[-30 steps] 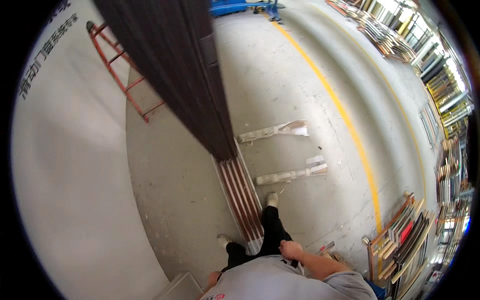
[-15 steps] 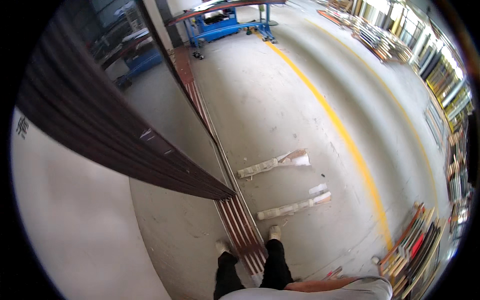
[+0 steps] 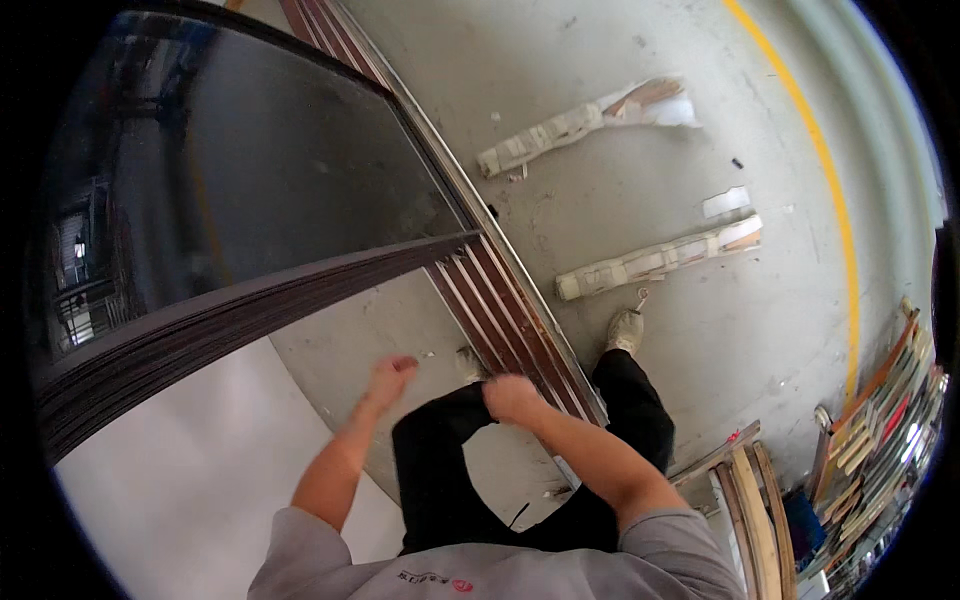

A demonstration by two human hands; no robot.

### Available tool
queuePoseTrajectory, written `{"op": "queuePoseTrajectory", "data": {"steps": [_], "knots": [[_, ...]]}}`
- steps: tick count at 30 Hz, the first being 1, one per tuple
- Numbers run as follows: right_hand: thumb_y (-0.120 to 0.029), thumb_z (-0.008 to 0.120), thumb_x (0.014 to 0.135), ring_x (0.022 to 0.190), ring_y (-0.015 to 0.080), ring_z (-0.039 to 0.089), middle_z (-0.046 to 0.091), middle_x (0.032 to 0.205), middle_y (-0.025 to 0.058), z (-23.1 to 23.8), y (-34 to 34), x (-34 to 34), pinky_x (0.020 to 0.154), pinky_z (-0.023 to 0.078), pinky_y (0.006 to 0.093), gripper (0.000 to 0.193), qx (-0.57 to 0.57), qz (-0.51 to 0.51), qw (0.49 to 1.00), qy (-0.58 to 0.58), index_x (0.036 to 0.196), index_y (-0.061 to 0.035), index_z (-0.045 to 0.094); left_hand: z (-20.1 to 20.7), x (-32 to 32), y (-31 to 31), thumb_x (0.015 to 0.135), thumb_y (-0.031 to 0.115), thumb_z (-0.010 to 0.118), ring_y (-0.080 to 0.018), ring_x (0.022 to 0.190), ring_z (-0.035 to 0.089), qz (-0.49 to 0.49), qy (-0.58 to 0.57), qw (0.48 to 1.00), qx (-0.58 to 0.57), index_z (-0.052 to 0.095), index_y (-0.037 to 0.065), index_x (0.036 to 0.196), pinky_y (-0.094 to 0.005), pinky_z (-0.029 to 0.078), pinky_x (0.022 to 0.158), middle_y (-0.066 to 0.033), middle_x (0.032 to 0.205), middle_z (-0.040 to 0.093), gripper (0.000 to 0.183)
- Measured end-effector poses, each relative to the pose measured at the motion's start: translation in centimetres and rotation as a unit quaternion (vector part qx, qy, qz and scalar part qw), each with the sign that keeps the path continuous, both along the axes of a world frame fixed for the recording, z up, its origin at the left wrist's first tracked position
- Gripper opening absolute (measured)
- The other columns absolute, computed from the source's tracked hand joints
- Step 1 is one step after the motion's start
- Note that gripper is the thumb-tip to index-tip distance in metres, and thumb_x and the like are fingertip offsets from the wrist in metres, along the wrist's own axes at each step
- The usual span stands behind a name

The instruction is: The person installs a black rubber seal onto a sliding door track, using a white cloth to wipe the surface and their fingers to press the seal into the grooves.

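Note:
My left hand [image 3: 393, 375], slightly blurred, is in the air beside the lower end of the dark-framed sliding door panels [image 3: 300, 290]. Its fingers look curled in and nothing shows in them. My right hand [image 3: 512, 400] is closed like a fist above the brown floor track [image 3: 520, 322], beside my bent left knee. No object can be seen in it. The panels are stacked edge to edge, the front one with dark reflective glass [image 3: 290, 150], and their end stands over the grooved track. Neither hand appears to touch them.
Two wrapped long bundles, a farther one [image 3: 545, 138] and a nearer one [image 3: 650, 260], lie right of the track. A yellow line [image 3: 825, 170] crosses the floor. Wooden strips [image 3: 755, 510] and stacked profiles [image 3: 880, 440] are at lower right. A white surface [image 3: 220, 470] is at left.
My view has tipped down and closer to the track. Both forearms and hands have come into sight, and my left knee is now bent. The blue-framed table has left the view.

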State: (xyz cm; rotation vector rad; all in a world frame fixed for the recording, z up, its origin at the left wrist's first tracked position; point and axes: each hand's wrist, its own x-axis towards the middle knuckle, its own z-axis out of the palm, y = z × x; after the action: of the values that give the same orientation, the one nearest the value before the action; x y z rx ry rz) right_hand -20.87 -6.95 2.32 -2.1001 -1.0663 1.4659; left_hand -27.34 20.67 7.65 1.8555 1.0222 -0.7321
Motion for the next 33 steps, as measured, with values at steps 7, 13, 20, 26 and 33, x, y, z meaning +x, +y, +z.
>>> {"op": "queuePoseTrajectory", "data": {"steps": [7, 13, 20, 26, 33], "knots": [[-0.023, 0.062, 0.092, 0.081, 0.0421, 0.069, 0.067, 0.082, 0.0281, -14.7, 6.7, 8.2, 0.073, 0.054, 0.0458, 0.030, 0.126, -0.447, 0.885, 0.030, 0.093, 0.0057, 0.070, -11.0, 10.6, 4.9, 0.080, 0.017, 0.074, -0.0171, 0.076, 0.062, -0.085, -0.154, 0.962, 0.208, 0.070, -0.001, 0.108, -0.0345, 0.050, 0.071, -0.0101, 0.082, 0.068, 0.033], [-0.018, 0.060, 0.092, 0.070, 0.0334, 0.070, 0.068, 0.073, 0.0240, -22.7, 15.2, 8.5, 0.065, 0.051, 0.0421, 0.031, 0.207, -0.455, 0.861, 0.092, 0.087, 0.0113, 0.068, -15.5, 8.6, 9.6, 0.079, 0.022, 0.074, -0.0245, 0.075, 0.063, -0.037, -0.228, 0.946, 0.228, 0.070, -0.002, 0.104, -0.0376, 0.050, 0.071, -0.0167, 0.088, 0.069, 0.035], [-0.008, 0.061, 0.094, 0.058, 0.0202, 0.065, 0.069, 0.076, 0.0149, -29.3, 19.4, 8.0, 0.050, 0.047, 0.0359, 0.017, 0.253, -0.440, 0.861, 0.035, 0.093, 0.0080, 0.066, -12.4, 9.9, 6.0, 0.078, 0.025, 0.072, -0.0301, 0.076, 0.066, -0.024, -0.329, 0.903, 0.275, 0.068, -0.005, 0.102, -0.0397, 0.050, 0.072, -0.0216, 0.086, 0.070, 0.039], [-0.014, 0.064, 0.094, 0.052, 0.0189, 0.059, 0.066, 0.071, 0.0124, -28.3, 21.6, 8.3, 0.046, 0.045, 0.0364, 0.018, 0.149, -0.434, 0.881, 0.110, 0.095, 0.0032, 0.063, -14.1, 9.9, 9.0, 0.077, 0.029, 0.073, -0.0358, 0.074, 0.065, -0.016, -0.404, 0.878, 0.257, 0.067, -0.009, 0.094, -0.0433, 0.050, 0.072, -0.0266, 0.082, 0.067, 0.042], [-0.013, 0.063, 0.096, 0.048, 0.0193, 0.056, 0.064, 0.071, 0.0124, -35.8, 23.0, 11.1, 0.042, 0.042, 0.0346, 0.019, 0.258, -0.549, 0.795, -0.010, 0.100, 0.0054, 0.062, -15.3, 12.2, 9.0, 0.079, 0.035, 0.071, -0.0419, 0.073, 0.065, -0.138, -0.371, 0.877, 0.272, 0.065, -0.011, 0.083, -0.0473, 0.050, 0.070, -0.0305, 0.073, 0.060, 0.047]]}}
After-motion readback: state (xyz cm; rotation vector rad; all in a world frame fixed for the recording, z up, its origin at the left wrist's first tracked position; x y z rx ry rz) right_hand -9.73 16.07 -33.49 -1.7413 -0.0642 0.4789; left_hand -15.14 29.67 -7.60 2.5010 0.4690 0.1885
